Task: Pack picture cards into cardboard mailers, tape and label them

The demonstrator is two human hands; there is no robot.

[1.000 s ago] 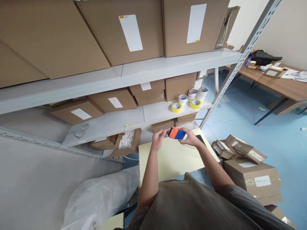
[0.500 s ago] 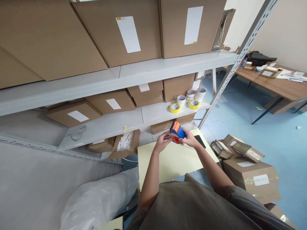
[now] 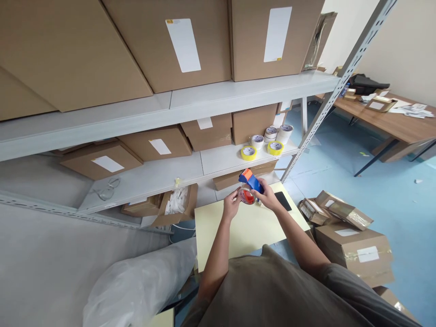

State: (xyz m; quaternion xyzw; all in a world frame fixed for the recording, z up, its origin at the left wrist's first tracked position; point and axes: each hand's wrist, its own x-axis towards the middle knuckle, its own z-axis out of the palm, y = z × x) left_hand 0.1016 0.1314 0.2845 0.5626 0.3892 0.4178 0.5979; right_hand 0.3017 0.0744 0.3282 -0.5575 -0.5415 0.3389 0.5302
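A blue and orange tape dispenser (image 3: pixel 251 180) is held above the pale yellow tabletop (image 3: pixel 235 231). On its lower left side sits a roll of clear tape (image 3: pixel 245 195) around a red hub. My right hand (image 3: pixel 267 196) is closed around the dispenser's blue body from the right. My left hand (image 3: pixel 232 203) pinches the left edge of the tape roll, with part of its fingers hidden behind the roll. Beside my right hand, a flat black object (image 3: pixel 283 200) lies on the tabletop.
Two yellow tape rolls (image 3: pixel 248 153) and several white tape rolls (image 3: pixel 285 133) stand on the shelf (image 3: pixel 218 164) ahead. Safety glasses (image 3: pixel 107 190) lie farther left. Cartons (image 3: pixel 354 250) are stacked on the floor at right. A plastic-wrapped bundle (image 3: pixel 143 286) is at lower left.
The dispenser has turned in my hands, so that the tape roll and red hub now show more. My right hand is slightly farther right on the blue body.
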